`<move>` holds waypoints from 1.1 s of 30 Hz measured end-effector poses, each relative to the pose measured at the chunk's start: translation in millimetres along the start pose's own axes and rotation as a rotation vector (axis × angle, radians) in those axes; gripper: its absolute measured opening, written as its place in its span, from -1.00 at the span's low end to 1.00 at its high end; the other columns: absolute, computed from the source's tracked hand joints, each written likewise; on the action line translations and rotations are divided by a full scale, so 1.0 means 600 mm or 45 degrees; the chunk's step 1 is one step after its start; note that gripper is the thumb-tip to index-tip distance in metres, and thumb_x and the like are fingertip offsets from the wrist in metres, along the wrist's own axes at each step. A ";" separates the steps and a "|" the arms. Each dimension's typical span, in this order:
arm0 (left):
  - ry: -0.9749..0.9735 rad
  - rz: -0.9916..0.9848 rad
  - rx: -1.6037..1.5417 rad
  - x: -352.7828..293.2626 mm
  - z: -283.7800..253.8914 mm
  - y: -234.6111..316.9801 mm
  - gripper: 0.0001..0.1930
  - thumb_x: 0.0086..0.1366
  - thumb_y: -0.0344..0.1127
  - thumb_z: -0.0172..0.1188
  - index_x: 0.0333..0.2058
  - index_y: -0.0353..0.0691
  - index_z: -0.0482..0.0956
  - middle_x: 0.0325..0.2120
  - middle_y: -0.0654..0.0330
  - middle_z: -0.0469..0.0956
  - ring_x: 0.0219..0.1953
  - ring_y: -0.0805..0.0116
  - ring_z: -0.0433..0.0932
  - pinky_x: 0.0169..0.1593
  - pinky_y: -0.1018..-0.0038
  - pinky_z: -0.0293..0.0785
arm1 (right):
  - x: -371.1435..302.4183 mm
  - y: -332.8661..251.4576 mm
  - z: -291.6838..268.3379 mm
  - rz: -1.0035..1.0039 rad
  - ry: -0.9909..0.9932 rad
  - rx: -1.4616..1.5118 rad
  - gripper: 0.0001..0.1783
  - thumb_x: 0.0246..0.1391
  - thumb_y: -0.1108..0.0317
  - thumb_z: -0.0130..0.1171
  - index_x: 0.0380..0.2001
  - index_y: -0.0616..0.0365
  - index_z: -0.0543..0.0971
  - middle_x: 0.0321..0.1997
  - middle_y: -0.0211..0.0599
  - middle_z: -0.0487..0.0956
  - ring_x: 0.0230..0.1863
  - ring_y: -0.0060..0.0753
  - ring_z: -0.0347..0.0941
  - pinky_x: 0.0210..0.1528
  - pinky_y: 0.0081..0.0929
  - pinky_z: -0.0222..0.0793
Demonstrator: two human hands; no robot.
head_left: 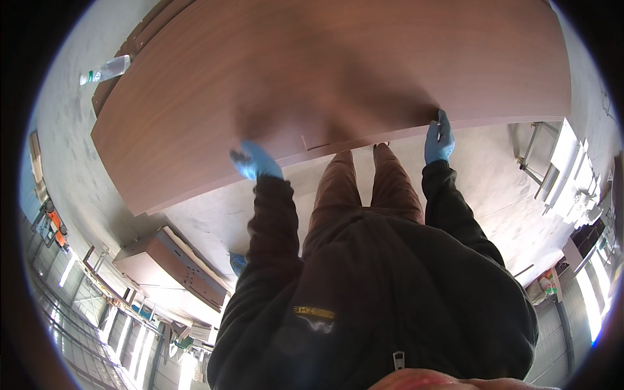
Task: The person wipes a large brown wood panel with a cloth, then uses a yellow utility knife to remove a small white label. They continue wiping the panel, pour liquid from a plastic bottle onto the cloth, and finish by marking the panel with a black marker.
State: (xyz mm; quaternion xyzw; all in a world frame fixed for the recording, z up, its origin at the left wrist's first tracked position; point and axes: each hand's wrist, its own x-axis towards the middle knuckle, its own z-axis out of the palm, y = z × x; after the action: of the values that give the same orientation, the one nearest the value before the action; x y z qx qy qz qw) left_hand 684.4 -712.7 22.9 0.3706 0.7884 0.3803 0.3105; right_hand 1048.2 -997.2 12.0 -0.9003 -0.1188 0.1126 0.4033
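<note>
A wide brown wood-look panel spreads out in front of me, its near edge running just past my legs. My left hand, in a blue glove with darkened fingertips, is over the panel by its near edge with fingers apart, slightly blurred. Farther right, my right hand, gloved in blue too, is at the same edge with its fingers stretched out and the thumb apart. Neither hand visibly holds anything; whether the right palm presses on the edge I cannot tell. A small rectangular outline shows on the panel between the hands, near the edge.
A clear plastic bottle lies at the far left by more brown panels. On the right are a metal stand and white panels. Behind me to the left is a brown-and-white board stack or cabinet.
</note>
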 end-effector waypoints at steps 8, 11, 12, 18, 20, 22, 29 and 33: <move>-0.327 -1.287 -0.914 0.032 -0.095 -0.124 -0.13 0.33 0.32 0.38 0.36 -0.18 0.36 0.35 0.01 0.41 0.38 0.01 0.43 0.33 -0.03 0.55 | 0.013 0.037 0.049 0.781 0.484 0.687 -0.50 0.34 0.34 0.40 0.27 0.23 0.55 0.19 -0.08 0.64 0.05 -0.30 0.64 0.13 -0.26 0.62; -0.509 -1.281 -0.954 0.050 -0.076 -0.120 -0.16 0.28 0.29 0.44 0.34 -0.09 0.39 0.36 0.07 0.44 0.34 -0.02 0.47 0.33 -0.08 0.55 | 0.022 0.044 0.035 1.070 0.393 1.022 -0.43 0.38 0.11 0.39 0.29 0.17 0.52 0.27 -0.10 0.62 0.14 -0.19 0.63 0.25 -0.13 0.59; -0.516 -1.320 -0.946 0.055 -0.072 -0.117 -0.17 0.27 0.28 0.45 0.33 -0.08 0.41 0.35 0.07 0.46 0.33 -0.03 0.48 0.32 -0.08 0.56 | 0.028 0.046 0.033 1.116 0.207 1.214 -0.41 0.38 0.02 0.37 0.28 0.15 0.52 0.27 -0.13 0.63 0.16 -0.17 0.64 0.29 -0.10 0.58; -0.518 -1.284 -0.951 0.053 -0.073 -0.120 -0.27 0.25 0.22 0.52 0.25 -0.06 0.54 0.29 0.16 0.56 0.31 0.03 0.52 0.30 -0.01 0.58 | 0.078 0.060 0.047 1.106 0.023 1.466 -0.46 0.35 -0.21 0.34 0.15 -0.07 0.65 0.19 -0.33 0.71 0.22 -0.13 0.62 0.31 -0.02 0.59; -0.542 -1.253 -0.963 0.052 -0.071 -0.127 -0.31 0.26 0.19 0.54 0.22 -0.06 0.58 0.27 0.20 0.59 0.31 0.07 0.53 0.30 0.03 0.58 | 0.088 0.061 0.054 1.190 0.024 1.527 -0.45 0.35 -0.15 0.36 0.22 -0.08 0.62 0.27 -0.29 0.66 0.27 -0.09 0.59 0.35 0.04 0.57; -0.533 -1.231 -0.979 0.053 -0.070 -0.133 -0.36 0.27 0.14 0.55 0.18 -0.06 0.61 0.22 0.23 0.63 0.30 0.11 0.55 0.32 0.04 0.57 | 0.091 0.060 0.055 1.233 0.032 1.509 -0.44 0.34 -0.12 0.38 0.25 -0.09 0.61 0.31 -0.28 0.64 0.30 -0.07 0.57 0.37 0.08 0.54; -0.618 -1.136 -1.034 0.045 -0.073 -0.149 -0.44 0.33 0.10 0.51 0.16 -0.08 0.64 0.17 0.28 0.68 0.25 0.16 0.60 0.32 0.08 0.57 | 0.086 0.061 0.036 1.224 -0.038 1.480 -0.43 0.34 -0.10 0.40 0.27 -0.10 0.60 0.31 -0.32 0.64 0.31 -0.12 0.55 0.41 0.05 0.49; -0.587 -1.129 -1.034 0.020 -0.087 -0.167 -0.43 0.32 0.10 0.52 0.17 -0.09 0.64 0.17 0.24 0.69 0.25 0.15 0.60 0.32 0.07 0.59 | 0.082 0.079 0.025 1.245 -0.008 1.449 -0.42 0.33 -0.11 0.40 0.28 -0.11 0.59 0.31 -0.34 0.64 0.32 -0.17 0.55 0.41 0.02 0.50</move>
State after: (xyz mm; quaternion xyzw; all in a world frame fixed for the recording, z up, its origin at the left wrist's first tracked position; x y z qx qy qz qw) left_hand 602.6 -765.7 -35.5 -0.0655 0.5731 0.3946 0.7153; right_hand 1096.3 -1002.5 -38.8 -0.5027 0.3702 0.3256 0.7101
